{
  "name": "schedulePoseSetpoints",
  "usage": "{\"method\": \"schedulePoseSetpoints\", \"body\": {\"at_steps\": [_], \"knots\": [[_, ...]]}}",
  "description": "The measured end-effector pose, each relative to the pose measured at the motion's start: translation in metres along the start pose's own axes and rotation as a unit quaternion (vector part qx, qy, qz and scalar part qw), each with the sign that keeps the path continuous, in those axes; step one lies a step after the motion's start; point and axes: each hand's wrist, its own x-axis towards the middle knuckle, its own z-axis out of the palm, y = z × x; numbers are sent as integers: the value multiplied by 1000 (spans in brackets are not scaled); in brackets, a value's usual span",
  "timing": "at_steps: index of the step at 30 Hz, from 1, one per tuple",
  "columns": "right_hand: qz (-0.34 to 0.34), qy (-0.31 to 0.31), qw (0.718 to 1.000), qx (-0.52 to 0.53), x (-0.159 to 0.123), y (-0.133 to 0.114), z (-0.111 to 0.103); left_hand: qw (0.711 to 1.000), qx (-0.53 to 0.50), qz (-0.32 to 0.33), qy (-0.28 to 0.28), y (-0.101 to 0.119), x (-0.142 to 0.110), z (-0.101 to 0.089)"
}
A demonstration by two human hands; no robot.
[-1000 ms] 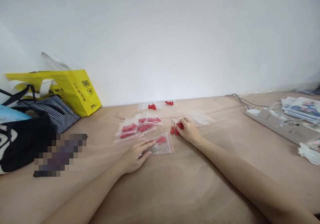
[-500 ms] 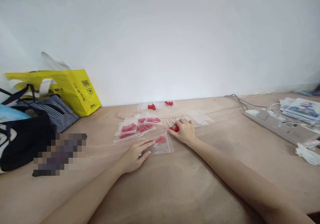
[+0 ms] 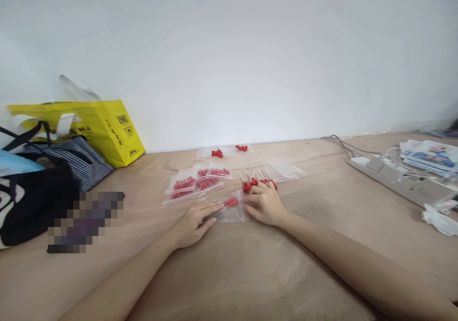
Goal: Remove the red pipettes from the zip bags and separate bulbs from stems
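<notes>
A small clear zip bag (image 3: 234, 210) with a few red pieces inside lies on the tan tabletop (image 3: 250, 273). My left hand (image 3: 193, 222) pinches the bag's left edge between its stretched fingers and thumb. At the bag's red-striped right edge, my right hand (image 3: 265, 204) rests with its fingers curled; what they hold is hidden. Several loose red pieces (image 3: 256, 183) lie just beyond the right hand's knuckles.
Filled bags of red pieces (image 3: 195, 183) lie left of centre, and more red pieces (image 3: 229, 150) sit by the wall. Empty bags (image 3: 284, 169) are stacked behind the loose pieces. Yellow (image 3: 96, 125) and dark bags (image 3: 39, 192) stand left. A power strip (image 3: 397, 178) and papers lie right.
My right hand drew back from the loose red pieces toward me and now sits at the bag's right edge. The left hand has stayed on the bag.
</notes>
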Motion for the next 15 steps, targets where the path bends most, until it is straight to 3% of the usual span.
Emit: {"method": "schedulePoseSetpoints", "body": {"at_steps": [6,15], "knots": [[16,-80,996,-35,9,-14,6,1000,6,4,-25,0,-2,0],[14,-91,993,74,6,-15,4,1000,-6,-6,-14,-1,-1,-1]]}}
